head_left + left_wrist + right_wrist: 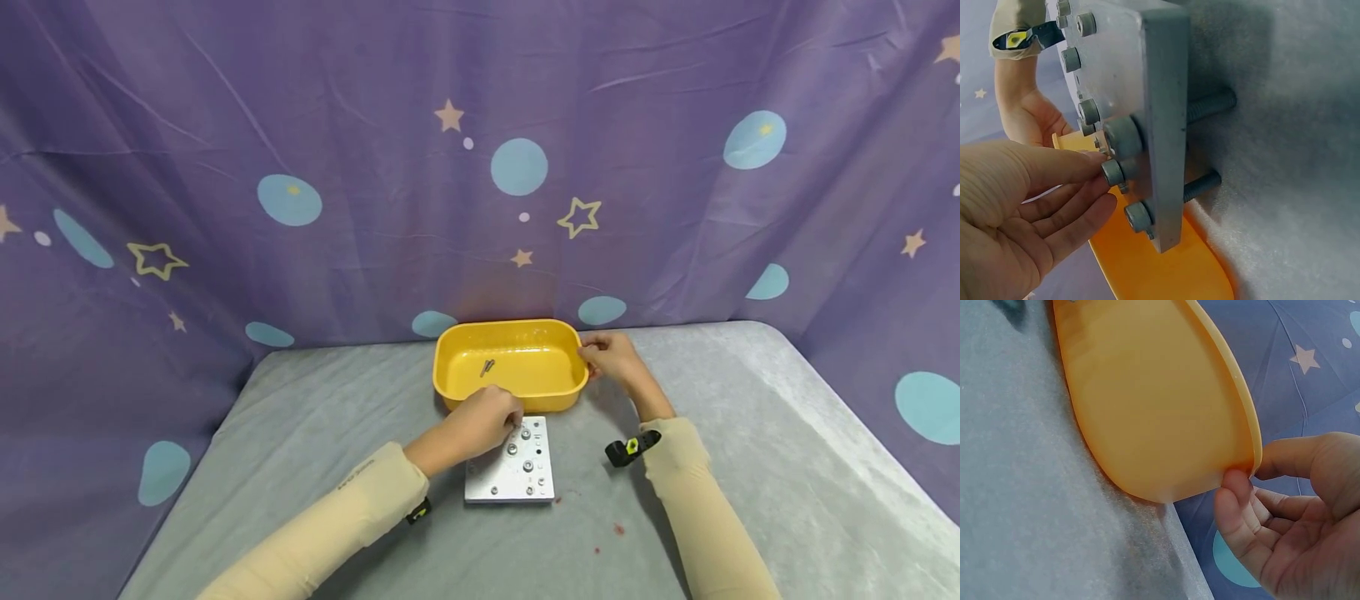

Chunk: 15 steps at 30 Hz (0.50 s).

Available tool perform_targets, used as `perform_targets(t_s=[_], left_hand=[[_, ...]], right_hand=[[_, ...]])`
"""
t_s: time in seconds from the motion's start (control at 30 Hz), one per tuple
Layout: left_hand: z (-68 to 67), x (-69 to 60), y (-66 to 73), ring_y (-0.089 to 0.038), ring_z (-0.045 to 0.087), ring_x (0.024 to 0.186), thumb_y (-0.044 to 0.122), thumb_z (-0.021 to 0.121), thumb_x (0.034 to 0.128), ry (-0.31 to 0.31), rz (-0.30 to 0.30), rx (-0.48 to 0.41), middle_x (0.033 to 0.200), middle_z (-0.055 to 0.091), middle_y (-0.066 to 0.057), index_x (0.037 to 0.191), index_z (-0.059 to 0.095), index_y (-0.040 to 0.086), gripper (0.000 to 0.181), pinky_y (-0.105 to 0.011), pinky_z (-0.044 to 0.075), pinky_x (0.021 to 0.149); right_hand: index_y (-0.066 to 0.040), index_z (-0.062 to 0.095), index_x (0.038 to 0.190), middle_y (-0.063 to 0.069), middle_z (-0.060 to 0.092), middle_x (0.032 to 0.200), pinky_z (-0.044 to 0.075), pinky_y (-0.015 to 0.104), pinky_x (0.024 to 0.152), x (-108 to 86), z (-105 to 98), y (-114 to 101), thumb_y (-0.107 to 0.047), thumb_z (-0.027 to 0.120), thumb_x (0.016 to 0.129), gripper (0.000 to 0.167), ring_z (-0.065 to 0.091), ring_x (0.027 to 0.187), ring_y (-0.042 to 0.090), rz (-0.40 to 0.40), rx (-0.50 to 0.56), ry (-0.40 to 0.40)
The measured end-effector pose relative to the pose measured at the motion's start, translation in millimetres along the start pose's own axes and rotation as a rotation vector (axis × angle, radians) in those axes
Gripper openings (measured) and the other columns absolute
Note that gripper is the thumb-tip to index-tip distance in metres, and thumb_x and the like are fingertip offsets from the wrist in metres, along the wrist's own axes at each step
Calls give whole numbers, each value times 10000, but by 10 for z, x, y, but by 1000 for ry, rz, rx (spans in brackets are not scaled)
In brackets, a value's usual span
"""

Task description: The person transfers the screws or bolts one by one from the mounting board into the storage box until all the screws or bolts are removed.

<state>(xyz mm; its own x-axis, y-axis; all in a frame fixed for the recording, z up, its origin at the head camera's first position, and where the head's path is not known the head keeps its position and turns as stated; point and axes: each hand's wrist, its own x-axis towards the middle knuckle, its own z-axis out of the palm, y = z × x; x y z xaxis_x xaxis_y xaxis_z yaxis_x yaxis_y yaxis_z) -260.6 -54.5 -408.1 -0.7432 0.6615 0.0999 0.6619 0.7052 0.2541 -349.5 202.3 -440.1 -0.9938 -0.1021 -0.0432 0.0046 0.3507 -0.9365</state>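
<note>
A silver metal plate (495,479) lies on the table with several socket head bolts standing in it. My left hand (483,421) is over its far edge. Seen from the left wrist, the thumb and fingers of that hand (1016,206) pinch the head of a small bolt (1112,172). Threaded shanks (1210,105) stick out beneath the plate. Just behind the plate stands a yellow plastic tray (512,402), and my right hand (617,360) grips its right end. In the right wrist view, thumb and fingers (1235,506) pinch the tray's rim.
Loose screws (487,367) lie inside the tray, toward its left. A grey cloth (337,400) covers the table, with small red marks (618,529) right of the plate. A purple patterned curtain (375,208) hangs close behind the tray.
</note>
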Motion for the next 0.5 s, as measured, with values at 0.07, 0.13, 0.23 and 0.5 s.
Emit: perform_targets(t_s=[0.07, 0.13, 0.23, 0.5], left_hand=[[-1, -1, -8, -104, 690, 818, 13, 732, 894, 2, 6, 5, 862, 757, 5, 863, 777, 92, 97, -213, 564, 744], [-3, -1, -14, -112, 698, 828, 22, 738, 895, -2, 7, 6, 864, 761, 4, 868, 784, 92, 88, -219, 569, 755], [-5, 3, -25, -120, 709, 836, 18, 742, 891, -7, 5, 11, 865, 768, 4, 872, 794, 92, 92, -229, 576, 765], [-13, 10, -35, -75, 641, 732, -7, 756, 865, -4, 11, 15, 792, 747, 28, 798, 787, 97, 127, -211, 549, 697]], right_hand=[[149, 626, 1164, 111, 640, 821, 602, 325, 636, 3, 5, -1, -68, 594, 976, 290, 592, 635, 96, -7, 5, -5], [149, 625, 1158, 117, 639, 826, 598, 310, 625, 4, 7, 0, -65, 593, 974, 285, 590, 635, 94, -9, 10, -5], [156, 617, 1161, 117, 635, 823, 593, 304, 620, -1, 6, -1, -65, 584, 978, 289, 588, 635, 91, -14, 12, -13], [146, 611, 1191, 116, 633, 835, 587, 295, 636, -12, -5, -5, -77, 575, 987, 305, 587, 641, 90, 5, 8, -18]])
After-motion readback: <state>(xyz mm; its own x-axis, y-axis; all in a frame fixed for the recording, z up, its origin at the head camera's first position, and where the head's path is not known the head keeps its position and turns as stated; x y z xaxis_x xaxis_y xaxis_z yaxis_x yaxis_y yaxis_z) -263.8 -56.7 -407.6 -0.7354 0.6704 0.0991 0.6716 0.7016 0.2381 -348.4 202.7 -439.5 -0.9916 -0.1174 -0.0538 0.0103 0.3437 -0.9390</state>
